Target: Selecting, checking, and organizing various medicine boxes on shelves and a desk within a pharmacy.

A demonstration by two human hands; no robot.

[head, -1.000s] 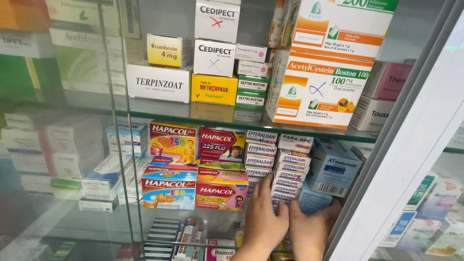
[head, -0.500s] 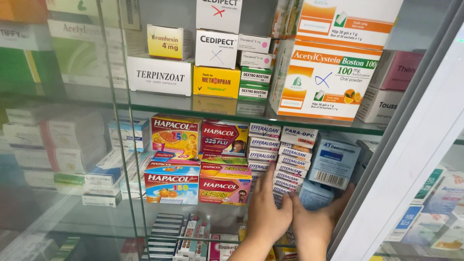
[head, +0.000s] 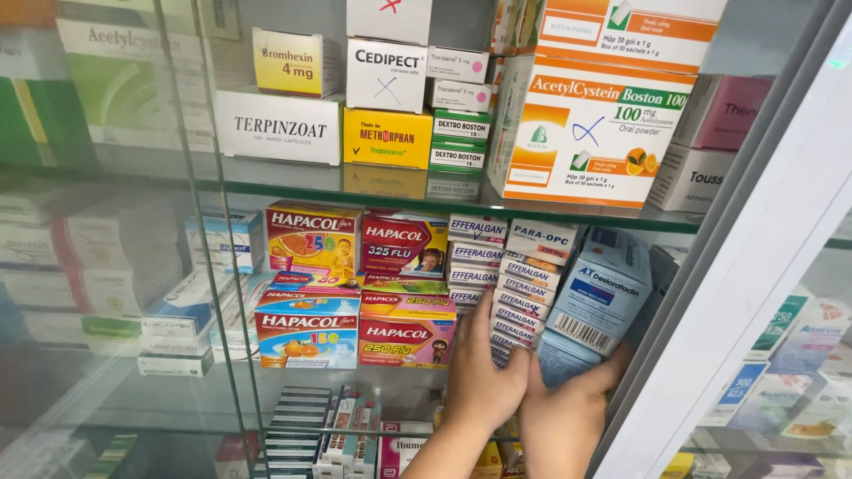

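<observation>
Two hands are in the cabinet in the head view, both on the middle glass shelf (head: 293, 188). Your left hand (head: 484, 377) is spread, palm flat vs. the leaning stack of flat white-and-blue cartons (head: 524, 297); it steadies them, pinching nothing. Your right hand (head: 568, 417) cups under the pale blue carton w/ a barcode (head: 599, 297), fingers curled round its lower edge; that box is tilted, touching the stack on its left, wedged near the sliding glass door frame (head: 754, 266). Progress, I'd judge: box is inside the shelf but not squared up, stack not upright yet. Red-and-orange cartons (head: 355, 293) to the left stand apart, untouched.
</observation>
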